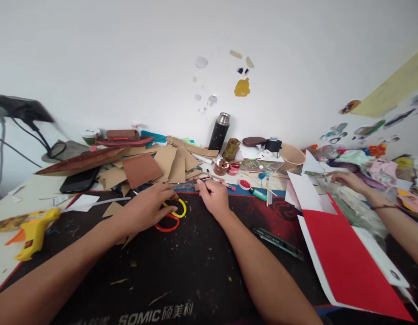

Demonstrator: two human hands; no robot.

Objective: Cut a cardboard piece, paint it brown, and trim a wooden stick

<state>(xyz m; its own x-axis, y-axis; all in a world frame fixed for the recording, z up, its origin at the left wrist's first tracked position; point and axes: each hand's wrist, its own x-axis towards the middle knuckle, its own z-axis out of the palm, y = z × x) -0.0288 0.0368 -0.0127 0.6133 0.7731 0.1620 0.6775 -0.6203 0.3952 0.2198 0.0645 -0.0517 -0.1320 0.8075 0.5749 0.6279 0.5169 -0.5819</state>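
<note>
My left hand (149, 205) is curled over a pair of scissors on the black mat, its thumb and fingers at the handles. One scissor handle (168, 224) is red and the other yellow; the hand covers most of the blades. To the right, my right hand (214, 197) is closed, thumb and forefinger together near the mat's far edge. A tiny brown piece (196, 186) shows by its fingertips; whether it is gripped I cannot make out. Beyond both hands lie cardboard scraps (176, 164) and a brown square (142, 170).
A yellow glue gun (39, 230) lies at left, a utility knife (278, 243) on the mat (195, 275) at right. A red sheet (357, 257) covers the right side. Behind stand a black flask (219, 133) and paint jars (221, 167). Another person's hand (347, 179) reaches in from the right.
</note>
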